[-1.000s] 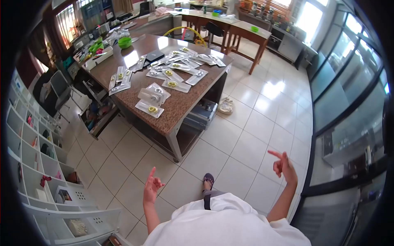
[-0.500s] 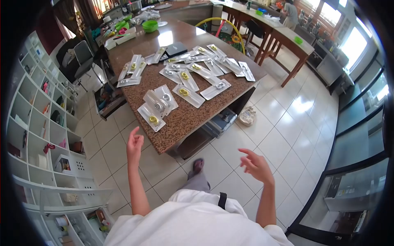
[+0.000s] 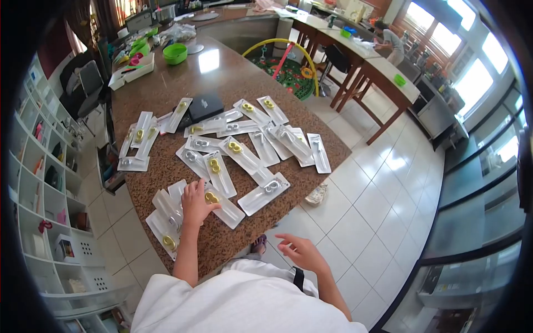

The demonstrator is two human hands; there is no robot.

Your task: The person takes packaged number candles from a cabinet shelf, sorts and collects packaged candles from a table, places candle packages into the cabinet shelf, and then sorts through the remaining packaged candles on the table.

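Observation:
Clear plastic blister packs with gold or silver number-shaped pieces lie scattered over the speckled brown table [image 3: 214,250]. My left hand [image 3: 195,206] is over the near part of the table, thumb spread from the fingers, beside a pack with a gold number [image 3: 227,213]. Whether its fingertips touch that pack I cannot tell. Partly behind this hand are a few overlapping packs, with a gold-numbered pack [image 3: 162,232] at the near left corner. My right hand [image 3: 302,252] hangs in the air off the table's near edge, fingers apart and holding nothing. Closest to it lies a silver-numbered pack [image 3: 264,194].
A black box [image 3: 206,106] sits behind the packs. Green bowls [image 3: 175,53] and a white tray [image 3: 133,72] stand farther back. White shelves [image 3: 53,166] line the left. A person [image 3: 393,44] bends at the far counter. A yellow arch [image 3: 313,61] stands beyond the table.
I have moved closer to the table. My left hand has gone from beside the table to over the packs. My right hand has shifted left and stays open.

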